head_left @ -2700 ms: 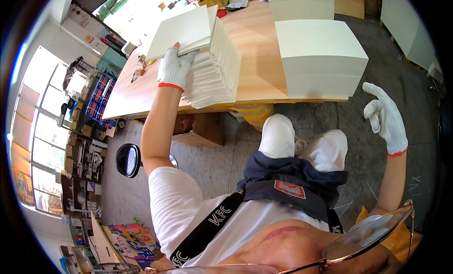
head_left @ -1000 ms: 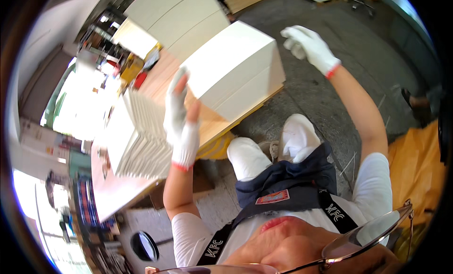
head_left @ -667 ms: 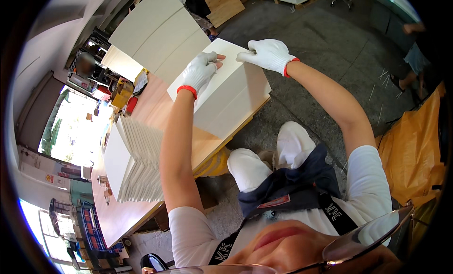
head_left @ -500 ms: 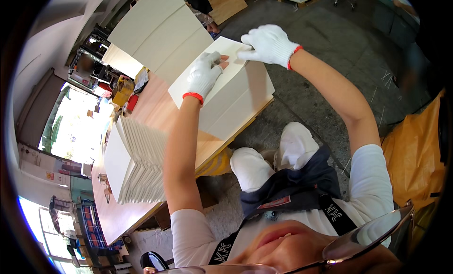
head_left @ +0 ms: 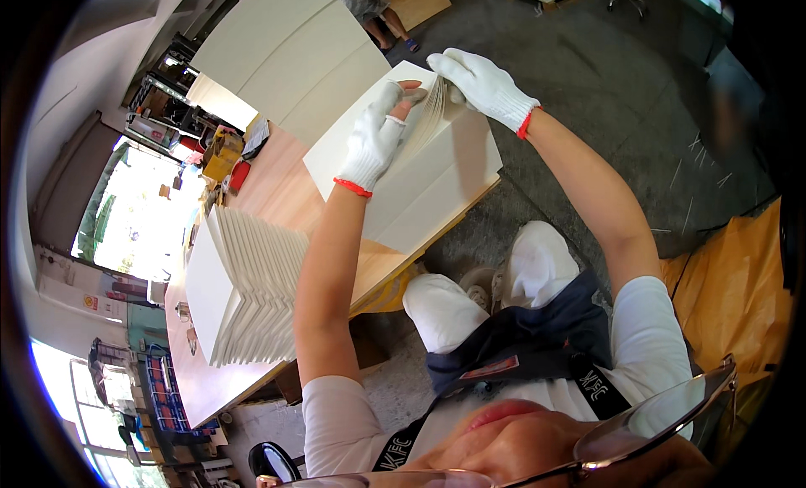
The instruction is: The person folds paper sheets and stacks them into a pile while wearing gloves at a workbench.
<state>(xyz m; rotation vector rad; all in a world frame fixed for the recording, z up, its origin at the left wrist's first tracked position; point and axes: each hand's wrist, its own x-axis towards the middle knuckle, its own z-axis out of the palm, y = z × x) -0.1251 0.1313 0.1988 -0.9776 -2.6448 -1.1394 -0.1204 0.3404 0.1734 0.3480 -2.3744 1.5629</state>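
Observation:
A tall stack of white paper sheets [head_left: 437, 186] sits at the near right end of a wooden table [head_left: 269, 186]. Both my hands wear white gloves with red cuffs. My left hand [head_left: 376, 137] rests on the top of the stack, thumb tucked under a lifted batch of sheets. My right hand [head_left: 483, 86] pinches the far corner of that batch and bends it upward, so the sheet edges fan out between the two hands.
A staggered, fanned pile of white sheets [head_left: 248, 291] lies on the table's left part. More large white stacks [head_left: 285, 51] stand beyond. A person's legs [head_left: 374, 5] show at the top. Yellow-brown wrapping paper [head_left: 735, 278] lies on the floor at right.
My left hand left the fanned pile and both hands moved onto the right-hand stack. They have since lifted a batch of top sheets at its far corner.

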